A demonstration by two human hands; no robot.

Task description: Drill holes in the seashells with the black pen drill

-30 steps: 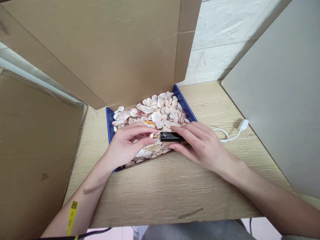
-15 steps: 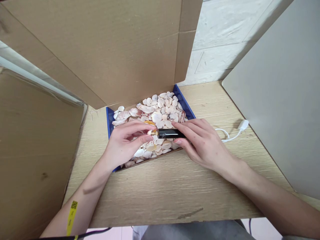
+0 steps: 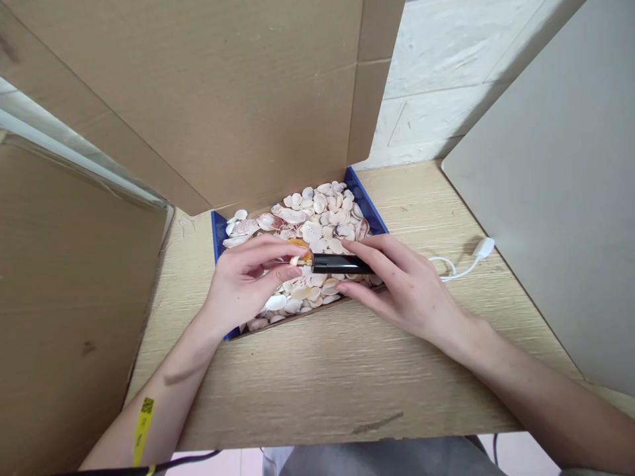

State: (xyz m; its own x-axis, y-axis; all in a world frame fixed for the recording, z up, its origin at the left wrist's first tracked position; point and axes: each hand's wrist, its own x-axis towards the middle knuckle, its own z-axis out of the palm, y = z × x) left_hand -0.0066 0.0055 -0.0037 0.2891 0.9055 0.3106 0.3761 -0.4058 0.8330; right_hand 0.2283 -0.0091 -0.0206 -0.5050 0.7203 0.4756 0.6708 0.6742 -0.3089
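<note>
Right fingers [image 3: 371, 255] flank black tool [image 3: 337, 264]; left fingers [image 3: 270, 252] pinch white piece [image 3: 294, 260].

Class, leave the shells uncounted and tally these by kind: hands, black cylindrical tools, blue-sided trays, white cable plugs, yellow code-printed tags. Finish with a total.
Hands: 2 (left hand, right hand)
Black cylindrical tool: 1
Blue-sided tray: 1
White cable plug: 1
Yellow code-printed tag: 1
Total: 6

The tool [image 3: 342, 264] is black with a gold-coloured tip [image 3: 305, 263]. Most shells [image 3: 338, 216] are white or cream, with one orange shell [image 3: 299, 242] and one dark-dotted shell [image 3: 311, 231]. The tray's walls [image 3: 368, 202] are blue.
</note>
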